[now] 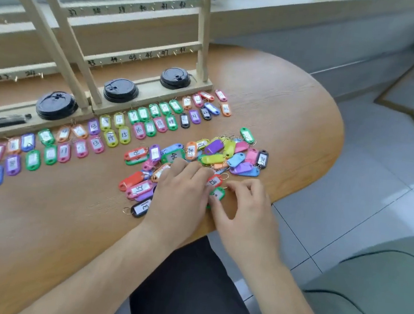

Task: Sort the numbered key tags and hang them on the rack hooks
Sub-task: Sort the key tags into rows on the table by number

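Note:
Coloured numbered key tags lie in two sorted rows (pixel 116 131) along the foot of the wooden rack (pixel 145 54), whose numbered hooks carry no tags. An unsorted pile of tags (pixel 216 152) lies near the table's right edge. My left hand (pixel 181 195) rests flat on the pile's near part, fingers straight, covering some tags. My right hand (pixel 244 207) touches a green tag (pixel 218 193) with thumb and fingertips at the table's edge. A red tag marked 29 (pixel 214 181) lies between the two hands. A black tag marked 31 (pixel 141 207) lies beside my left wrist.
Three stacks of black cup lids (pixel 120 90) sit on the rack's base. The wooden table (pixel 36 240) curves round on the right, with tiled floor beyond. A green seat (pixel 378 292) is at the lower right. A window sill runs behind the rack.

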